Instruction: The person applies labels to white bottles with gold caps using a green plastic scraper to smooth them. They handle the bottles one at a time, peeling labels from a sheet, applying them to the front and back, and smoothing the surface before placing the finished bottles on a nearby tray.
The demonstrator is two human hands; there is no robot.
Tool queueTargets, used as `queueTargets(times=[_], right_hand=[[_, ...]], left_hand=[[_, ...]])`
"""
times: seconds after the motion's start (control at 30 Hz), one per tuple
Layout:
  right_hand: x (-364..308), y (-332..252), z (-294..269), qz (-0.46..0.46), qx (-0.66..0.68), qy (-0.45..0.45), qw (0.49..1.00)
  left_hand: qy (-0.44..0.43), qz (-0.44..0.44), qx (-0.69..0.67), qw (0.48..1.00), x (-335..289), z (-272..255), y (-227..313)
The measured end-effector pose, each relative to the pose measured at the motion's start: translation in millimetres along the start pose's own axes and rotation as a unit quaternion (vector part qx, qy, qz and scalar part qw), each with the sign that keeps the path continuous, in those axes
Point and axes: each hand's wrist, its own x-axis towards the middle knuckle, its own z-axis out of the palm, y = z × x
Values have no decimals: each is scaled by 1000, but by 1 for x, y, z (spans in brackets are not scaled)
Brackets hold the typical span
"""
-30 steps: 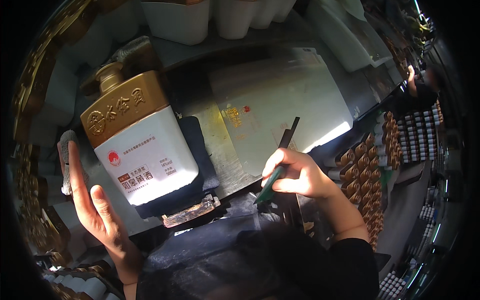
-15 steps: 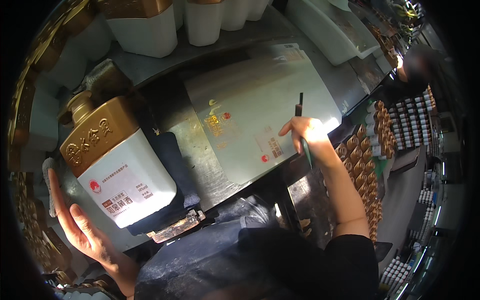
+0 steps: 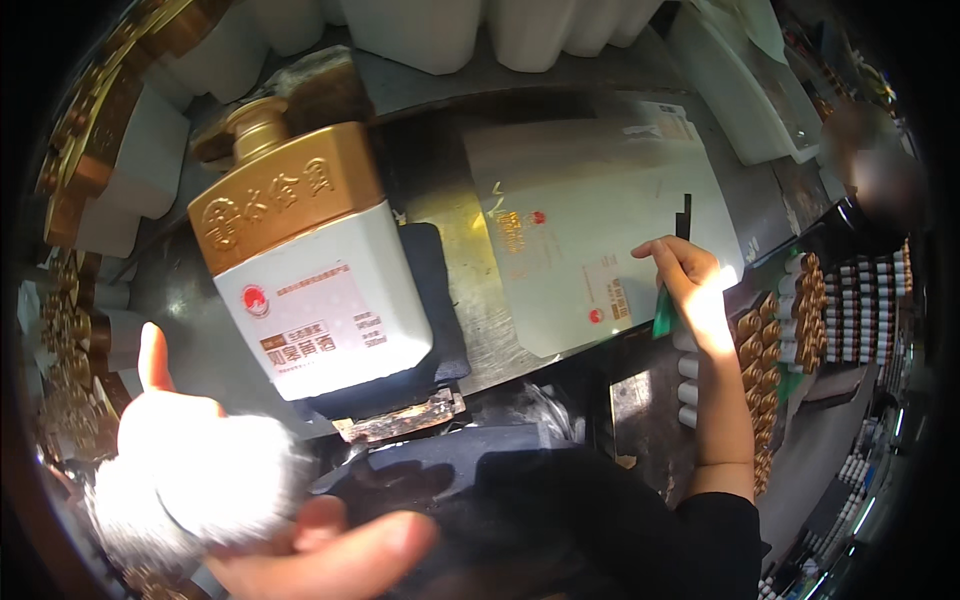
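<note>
My left hand (image 3: 345,560), large and partly blurred at the lower left, is closed around a fuzzy whitish pad (image 3: 225,490). Glare washes out much of the pad, and one finger sticks up past it. To the right, my right hand (image 3: 690,275) grips a slim tool with a black upper end (image 3: 684,215) and a green part below, its index finger pointing left over a pale printed sheet (image 3: 560,180). Between my hands a white bottle (image 3: 330,310) with a gold shoulder and neck lies tilted on a dark cloth pad (image 3: 437,300). Red and brown print marks its front.
White bottles (image 3: 420,30) line the far edge, with more gold-topped ones at the left (image 3: 125,160). A white tub (image 3: 745,100) stands at the far right. Beyond the table are rows of gold-and-white bottles (image 3: 860,300) and another person (image 3: 870,170).
My left hand has come up and nearer from beside the bottle, with the fuzzy pad. My right hand still holds the slim tool. The whole view has shifted, moving the bottle and sheet rightward.
</note>
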Motion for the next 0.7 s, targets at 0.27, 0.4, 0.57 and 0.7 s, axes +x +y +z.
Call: queueTargets(times=[0.27,0.4,0.57,0.7], right_hand=[[-12,-13,5,17,28,3,999],[-13,-24,10,40,30,0,999],[-17,-30,15,22,5,-8,1000],[-14,-36,20,-15,27,-20,999]], left_hand=[[68,193,45,978,-11,15,9],[110,367,94,919,-12,3,-22],[260,152,-6,954,-38,38,-47],[305,85,-46,947,-52,40,-47]])
